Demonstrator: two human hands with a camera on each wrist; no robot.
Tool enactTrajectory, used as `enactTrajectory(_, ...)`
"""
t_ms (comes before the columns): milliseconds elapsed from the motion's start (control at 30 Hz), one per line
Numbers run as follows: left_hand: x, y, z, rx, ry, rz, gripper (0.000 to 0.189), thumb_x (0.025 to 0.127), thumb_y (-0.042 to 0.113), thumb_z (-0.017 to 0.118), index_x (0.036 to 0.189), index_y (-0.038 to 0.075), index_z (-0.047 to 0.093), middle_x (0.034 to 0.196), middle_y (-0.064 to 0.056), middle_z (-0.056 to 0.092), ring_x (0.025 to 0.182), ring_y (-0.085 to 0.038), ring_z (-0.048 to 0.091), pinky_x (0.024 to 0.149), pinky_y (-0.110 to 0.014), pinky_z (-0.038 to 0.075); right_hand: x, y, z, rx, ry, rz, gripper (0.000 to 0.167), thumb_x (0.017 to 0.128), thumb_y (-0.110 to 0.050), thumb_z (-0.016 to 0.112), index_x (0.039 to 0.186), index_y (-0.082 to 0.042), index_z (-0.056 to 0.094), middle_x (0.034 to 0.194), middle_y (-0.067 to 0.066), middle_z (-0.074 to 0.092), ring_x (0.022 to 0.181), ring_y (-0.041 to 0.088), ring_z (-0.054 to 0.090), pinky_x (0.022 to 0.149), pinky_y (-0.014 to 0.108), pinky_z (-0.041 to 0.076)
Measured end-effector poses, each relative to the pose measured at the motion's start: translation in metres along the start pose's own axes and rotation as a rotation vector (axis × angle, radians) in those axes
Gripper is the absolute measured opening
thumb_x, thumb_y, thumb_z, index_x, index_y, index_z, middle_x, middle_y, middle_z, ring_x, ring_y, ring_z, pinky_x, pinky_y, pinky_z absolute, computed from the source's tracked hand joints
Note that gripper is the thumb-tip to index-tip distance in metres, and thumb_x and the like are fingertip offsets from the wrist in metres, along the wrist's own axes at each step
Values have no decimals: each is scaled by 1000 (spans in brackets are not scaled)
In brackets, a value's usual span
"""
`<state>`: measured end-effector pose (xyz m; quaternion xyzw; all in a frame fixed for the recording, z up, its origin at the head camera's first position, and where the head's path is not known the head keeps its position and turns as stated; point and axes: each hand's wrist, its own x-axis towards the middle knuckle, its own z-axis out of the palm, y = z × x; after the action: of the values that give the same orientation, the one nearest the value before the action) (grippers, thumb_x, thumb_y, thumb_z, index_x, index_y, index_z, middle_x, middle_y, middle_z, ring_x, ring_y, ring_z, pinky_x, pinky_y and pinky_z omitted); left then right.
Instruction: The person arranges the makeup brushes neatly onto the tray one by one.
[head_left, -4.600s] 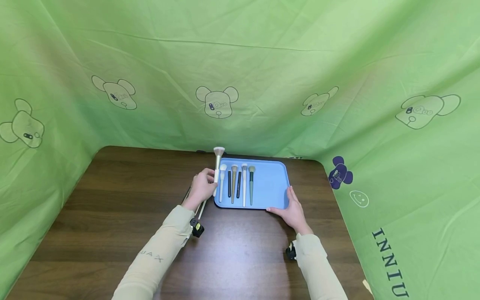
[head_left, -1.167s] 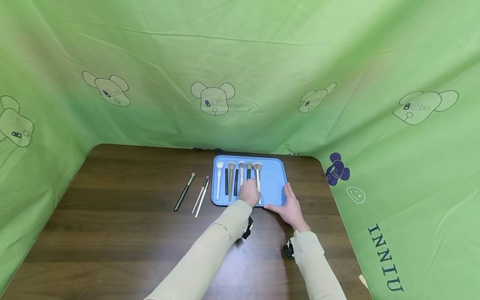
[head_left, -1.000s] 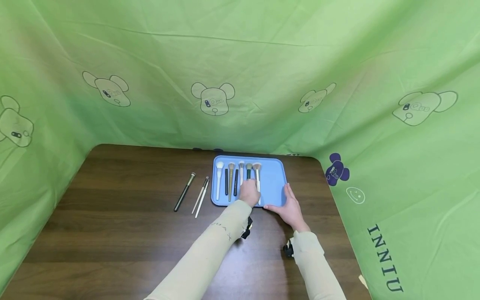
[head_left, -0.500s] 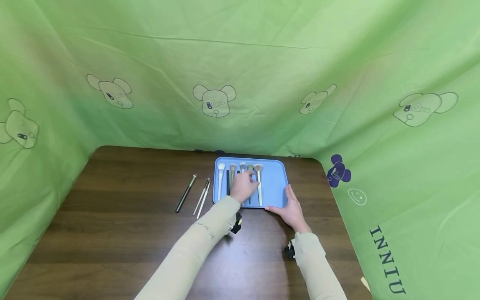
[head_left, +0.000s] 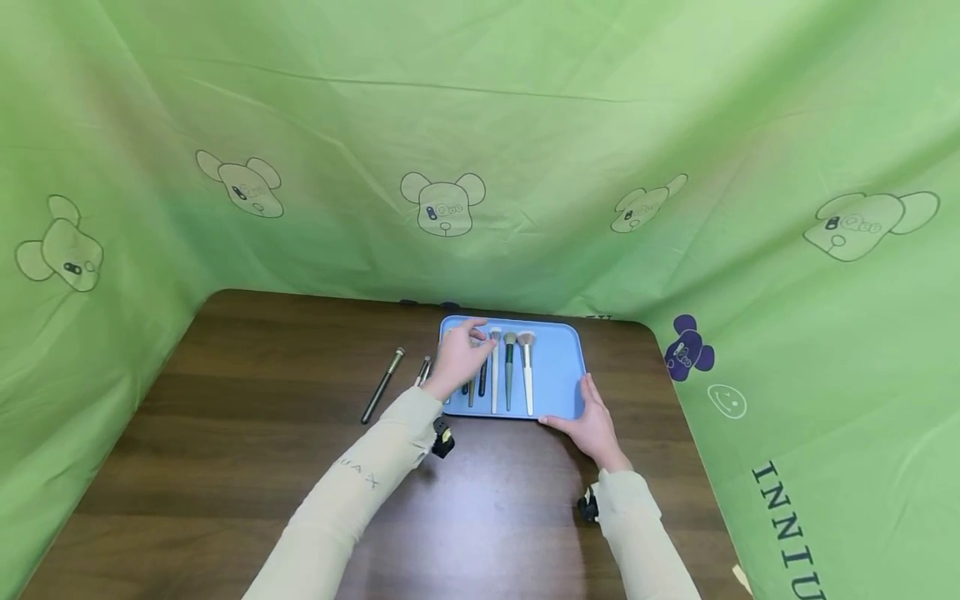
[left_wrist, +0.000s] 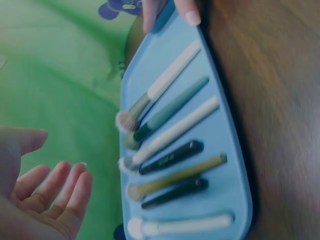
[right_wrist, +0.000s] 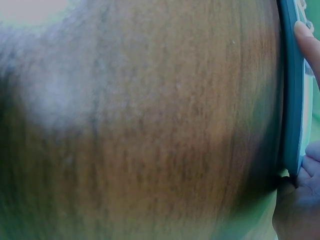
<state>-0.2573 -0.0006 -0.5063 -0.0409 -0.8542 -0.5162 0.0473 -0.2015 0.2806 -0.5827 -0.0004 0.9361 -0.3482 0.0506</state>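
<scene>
A blue tray (head_left: 558, 367) holds a row of makeup brushes. At the row's right end lies a white-handled brush (head_left: 528, 383), beside a green brush (head_left: 509, 375) and a slim white brush (head_left: 495, 375). Dark-handled sticks (left_wrist: 172, 157), a golden-brown brush (left_wrist: 182, 177) and a broad white brush (left_wrist: 190, 225) fill the left part. Above that left part hovers my left hand (head_left: 457, 360), holding nothing, its fingers loosely bent and apart from the brushes. My right hand (head_left: 592, 427) grips the tray's front right corner, thumb on the front rim and fingers along the right side.
Left of the tray, a dark-handled brush (head_left: 382, 387) lies on the brown wooden table (head_left: 262, 433). Close to it, thin brushes (head_left: 424, 367) are mostly hidden behind my left hand and sleeve. Green printed cloth (head_left: 555, 167) surrounds the table at the back and sides.
The white-handled brush, earlier held upright in my left hand, now lies at the row's right end. My left hand has let go and moved left across the tray. The right hand stays put.
</scene>
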Motion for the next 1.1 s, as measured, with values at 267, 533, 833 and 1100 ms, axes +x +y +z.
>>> enactTrajectory(267, -10, -19, -37, -33, 67, -15, 45, 93, 20, 76, 134, 5, 65, 105, -13, 73, 89, -27, 70, 77, -40, 57, -1, 1, 1, 1, -3, -1, 129, 74, -55, 88, 159, 5, 12, 168, 20, 6, 152, 35, 12, 119, 49, 21)
enactTrajectory(533, -31, -44, -63, -52, 92, -78, 45, 94, 20, 75, 134, 4, 63, 110, -15, 71, 95, -31, 70, 83, -43, 56, -1, 1, 1, 6, 0, -5, 129, 74, -55, 88, 159, 5, 12, 168, 20, 6, 152, 36, 12, 118, 50, 21)
enactTrajectory(833, -56, -74, -84, 39, 101, -121, 48, 94, 20, 75, 136, 0, 61, 115, -20, 70, 101, -35, 70, 88, -49, 54, 0, 2, 2, -3, -15, 11, 130, 74, -56, 87, 160, 4, 10, 168, 18, 4, 153, 35, 11, 119, 50, 21)
enactTrajectory(1100, -70, -96, -101, 131, 114, -139, 49, 88, 11, 76, 133, -3, 61, 115, -22, 69, 103, -37, 66, 90, -50, 50, 0, 2, 2, -10, 3, -3, 128, 74, -55, 87, 159, 5, 12, 168, 21, 6, 152, 37, 12, 118, 51, 21)
